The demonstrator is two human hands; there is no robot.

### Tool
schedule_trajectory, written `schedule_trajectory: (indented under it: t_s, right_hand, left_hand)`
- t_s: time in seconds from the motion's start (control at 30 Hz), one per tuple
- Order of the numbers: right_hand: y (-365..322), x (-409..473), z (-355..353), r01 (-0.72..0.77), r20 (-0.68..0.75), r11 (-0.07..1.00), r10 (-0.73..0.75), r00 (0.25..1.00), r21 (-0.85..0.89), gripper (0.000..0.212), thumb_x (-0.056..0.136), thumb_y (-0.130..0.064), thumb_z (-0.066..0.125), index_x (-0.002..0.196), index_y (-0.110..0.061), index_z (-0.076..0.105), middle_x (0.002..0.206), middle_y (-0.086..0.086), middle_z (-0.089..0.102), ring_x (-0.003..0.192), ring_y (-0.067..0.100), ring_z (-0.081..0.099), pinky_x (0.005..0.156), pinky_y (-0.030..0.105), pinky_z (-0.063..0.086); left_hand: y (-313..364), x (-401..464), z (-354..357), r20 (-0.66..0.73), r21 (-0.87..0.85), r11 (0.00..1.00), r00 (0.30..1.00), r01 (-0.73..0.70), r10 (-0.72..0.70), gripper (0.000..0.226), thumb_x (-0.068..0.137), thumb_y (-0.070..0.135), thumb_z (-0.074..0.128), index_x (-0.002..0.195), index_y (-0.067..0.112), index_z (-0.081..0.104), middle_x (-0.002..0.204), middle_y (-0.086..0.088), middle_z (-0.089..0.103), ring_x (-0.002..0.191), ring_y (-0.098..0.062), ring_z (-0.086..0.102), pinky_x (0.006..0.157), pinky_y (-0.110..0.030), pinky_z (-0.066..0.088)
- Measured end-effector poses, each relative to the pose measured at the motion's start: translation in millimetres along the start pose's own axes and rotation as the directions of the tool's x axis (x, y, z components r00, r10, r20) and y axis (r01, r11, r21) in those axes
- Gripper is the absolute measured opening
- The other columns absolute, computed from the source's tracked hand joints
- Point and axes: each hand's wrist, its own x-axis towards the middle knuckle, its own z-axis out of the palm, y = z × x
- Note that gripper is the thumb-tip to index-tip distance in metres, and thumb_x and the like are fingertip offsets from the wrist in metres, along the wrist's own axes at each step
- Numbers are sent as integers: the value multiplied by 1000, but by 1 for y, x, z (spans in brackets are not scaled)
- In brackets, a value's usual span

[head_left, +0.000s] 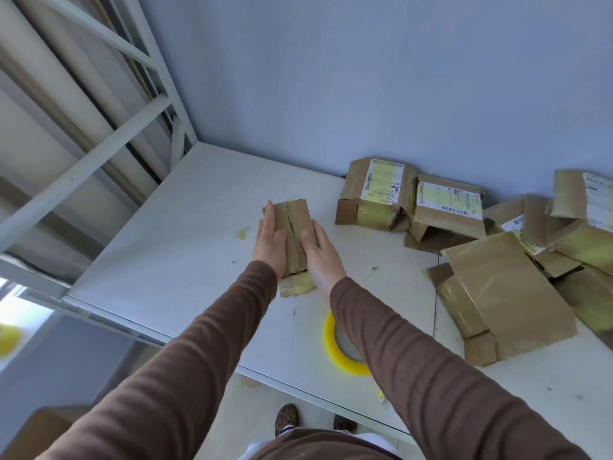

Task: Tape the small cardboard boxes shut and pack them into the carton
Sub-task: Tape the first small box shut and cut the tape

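Both hands, left hand and right hand, press flat, fingers straight, on the small box, likely pinning its flaps; tape roll waits nearer the person.

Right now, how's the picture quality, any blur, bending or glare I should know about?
Head view: wide-angle bending curves the shelf frame at left; the yellow object at the left edge is blurred; the small box under both hands is fairly sharp; light is soft, without harsh glare.

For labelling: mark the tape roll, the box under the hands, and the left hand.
tape roll (331, 343): head view, yellow left rim.
small box (293, 224): head view, top between hands.
left hand (270, 242): head view, back.
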Motion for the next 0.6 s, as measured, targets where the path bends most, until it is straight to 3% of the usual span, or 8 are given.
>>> schedule_trajectory:
  t_s: [0.07,0.13,0.23,0.33,0.4,0.47,0.53,0.6]
  right_hand:
    - [2,2,1,22,2,996,-22,1000,-84,58,107,-43,42,160,-27,28,153,-3,49,135,17,51,115,40,42]
    - [-1,3,-2,68,6,979,-68,998,-194,54,108,-37,41,159,-23,29,148,1,53,132,20,54,112,36,42]
    - [-4,5,-3,98,8,954,-100,995,-284,50,109,-31,40,157,-22,30,143,4,57,125,24,57,103,33,45]
    - [-8,4,-6,43,59,980,-33,998,-193,56,108,-38,41,160,-25,26,148,1,51,128,17,53,108,31,42]
    - [-10,4,-13,-58,138,996,67,988,-64,64,103,-47,44,161,-33,21,153,-4,47,133,16,52,115,37,41]
    - [-10,7,-21,-169,183,985,158,970,46,67,95,-44,52,157,-40,28,148,-3,55,126,18,61,109,42,48]
    - [-12,6,-28,-218,210,974,200,957,63,77,83,-43,58,156,-36,35,143,-2,60,122,18,63,104,39,52]
    - [-17,-1,-34,-186,212,982,175,962,33,69,87,-37,58,152,-25,41,142,-4,58,124,16,59,97,31,50]
  left_hand:
    - [-3,-3,3,8,91,994,998,-57,57,64,106,21,35,161,41,9,168,-7,16,152,-25,24,123,-35,23]
    - [1,-1,3,22,200,979,999,-49,45,65,107,20,34,162,37,4,170,-8,10,152,-26,24,119,-34,24]
    - [5,-3,6,-13,231,973,1000,-21,25,65,108,17,32,162,37,3,169,-7,9,150,-30,29,118,-39,30]
    - [10,-8,3,7,76,997,1000,-4,4,68,103,20,39,160,43,11,168,-5,15,149,-28,29,122,-42,28]
    - [8,-8,-6,63,-37,998,997,52,-50,75,87,41,49,150,63,14,168,1,16,147,-27,33,119,-48,35]
    - [10,-8,-12,101,-120,989,992,89,-77,80,72,51,54,139,74,17,169,5,15,146,-26,36,115,-47,41]
    - [14,-13,-14,89,-144,988,995,52,-39,81,82,42,58,146,68,17,170,8,9,148,-21,31,116,-43,40]
    - [17,-20,-12,55,-150,989,998,2,7,78,89,34,56,152,60,17,170,10,3,151,-16,24,118,-41,37]
